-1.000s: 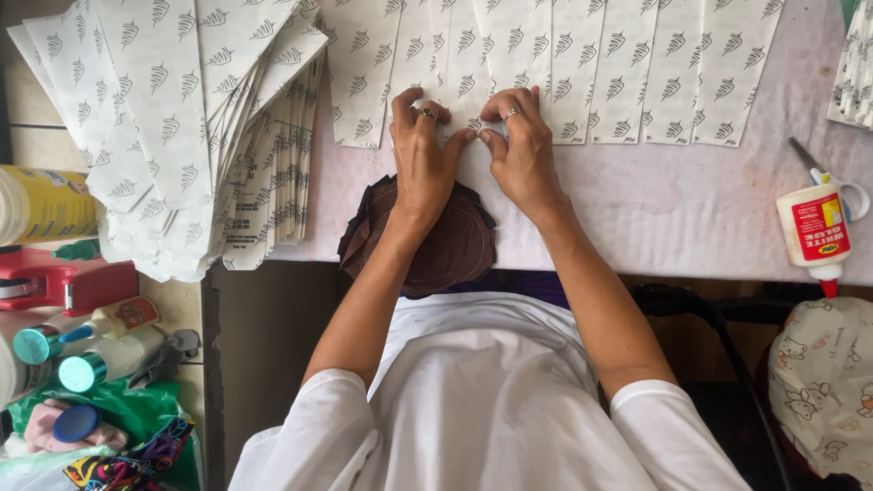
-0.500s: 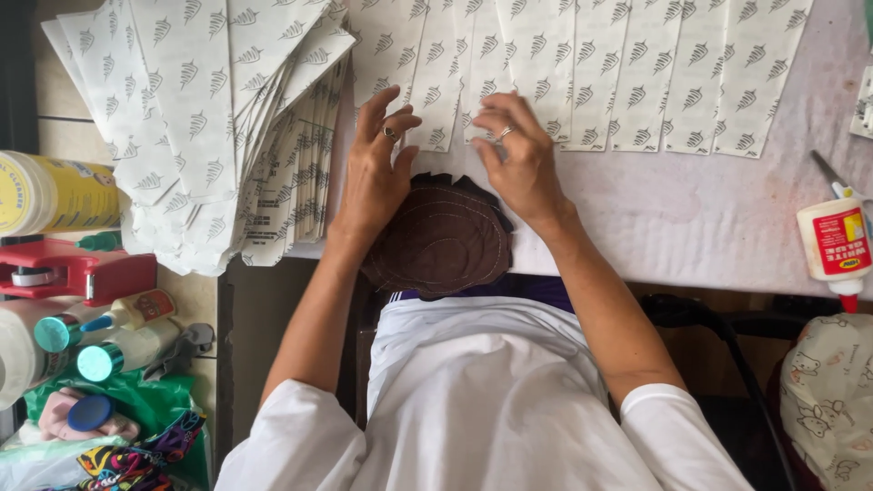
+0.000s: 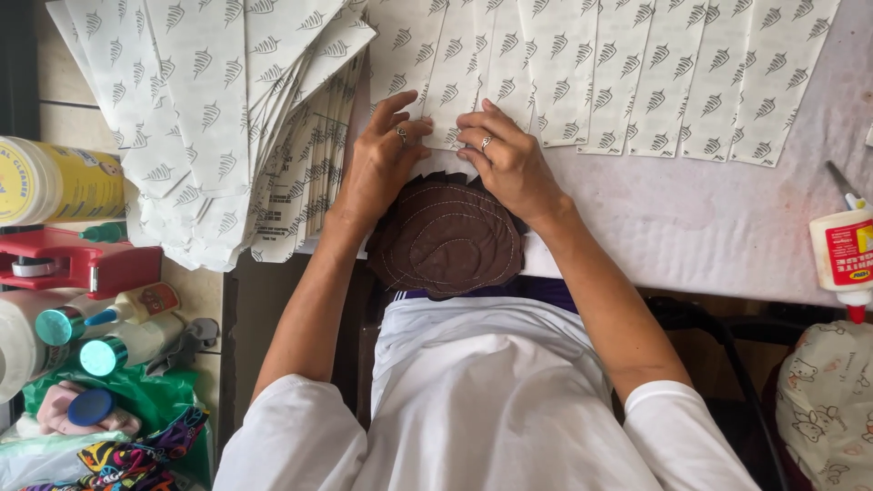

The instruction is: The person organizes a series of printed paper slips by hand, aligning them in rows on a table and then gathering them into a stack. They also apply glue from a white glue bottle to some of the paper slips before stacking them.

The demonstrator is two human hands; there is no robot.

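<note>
Both hands, left [image 3: 386, 155] and right [image 3: 509, 159], press flat on a white leaf-printed paper sheet [image 3: 450, 109], which could crease or skew if either slips.

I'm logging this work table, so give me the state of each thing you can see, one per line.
Left hand: flat on a printed paper sheet, fingers spread.
Right hand: pressing the same sheet.
Row of sheets: laid flat, overlapping, along the table.
Paper stack: fanned, overhanging the table edge.
Glue bottle: lying down; cap cannot tell.
Red tape dispenser: standing, untouched.
Teal-capped bottles: lying, capped.
</note>
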